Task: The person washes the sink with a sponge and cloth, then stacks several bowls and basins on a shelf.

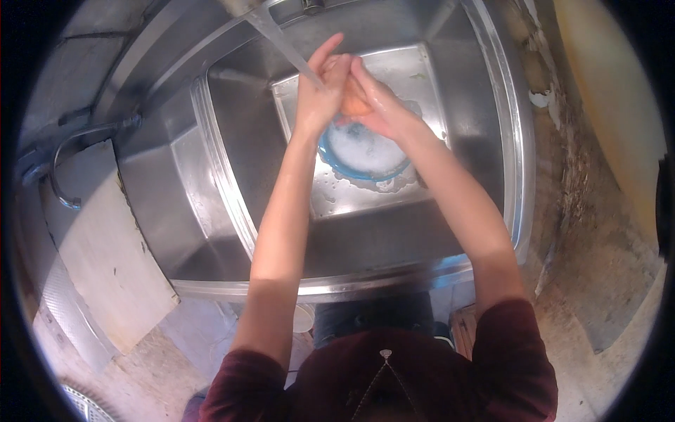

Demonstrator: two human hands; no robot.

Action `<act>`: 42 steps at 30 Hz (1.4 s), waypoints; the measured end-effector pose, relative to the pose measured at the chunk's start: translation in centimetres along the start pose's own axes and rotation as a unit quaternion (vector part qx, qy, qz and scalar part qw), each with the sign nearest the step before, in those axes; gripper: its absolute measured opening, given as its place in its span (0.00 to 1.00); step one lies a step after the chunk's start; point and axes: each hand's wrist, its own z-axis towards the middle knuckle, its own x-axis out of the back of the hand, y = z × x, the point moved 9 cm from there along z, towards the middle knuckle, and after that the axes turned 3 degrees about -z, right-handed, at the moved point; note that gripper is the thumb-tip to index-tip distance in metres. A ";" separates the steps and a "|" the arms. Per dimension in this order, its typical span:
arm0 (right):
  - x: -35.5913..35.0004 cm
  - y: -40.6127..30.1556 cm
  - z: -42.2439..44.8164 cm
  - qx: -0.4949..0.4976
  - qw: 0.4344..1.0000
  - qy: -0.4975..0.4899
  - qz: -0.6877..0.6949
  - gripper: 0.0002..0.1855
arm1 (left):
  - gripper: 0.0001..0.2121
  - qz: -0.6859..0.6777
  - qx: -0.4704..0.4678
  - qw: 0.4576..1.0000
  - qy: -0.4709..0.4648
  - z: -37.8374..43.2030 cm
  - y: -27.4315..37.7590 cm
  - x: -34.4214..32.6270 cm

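My left hand (322, 87) and my right hand (381, 103) meet above the right-hand basin of a stainless steel sink (358, 245). Between the palms is a rounded orange object (354, 103); fingers cover much of it, and I cannot tell exactly what it is. A stream of water (282, 42) runs down from the upper left onto my left hand, and both hands look wet. Below them, a blue bowl (337, 161) of white, foamy water stands on the basin floor. Spilled water spreads around the bowl.
A second basin (184, 174) adjoins on the left, with a curved metal faucet (58, 174) beyond it. A pale board (105, 242) lies across its left side. To the right is a worn, stained surface (596, 253). The sink's front rim (337, 286) runs before my body.
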 end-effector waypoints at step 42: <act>-3.0 1.1 -2.4 -0.046 0.982 -0.150 -0.102 0.20 | 0.22 -0.129 0.110 0.975 -0.144 -1.5 -0.3 0.1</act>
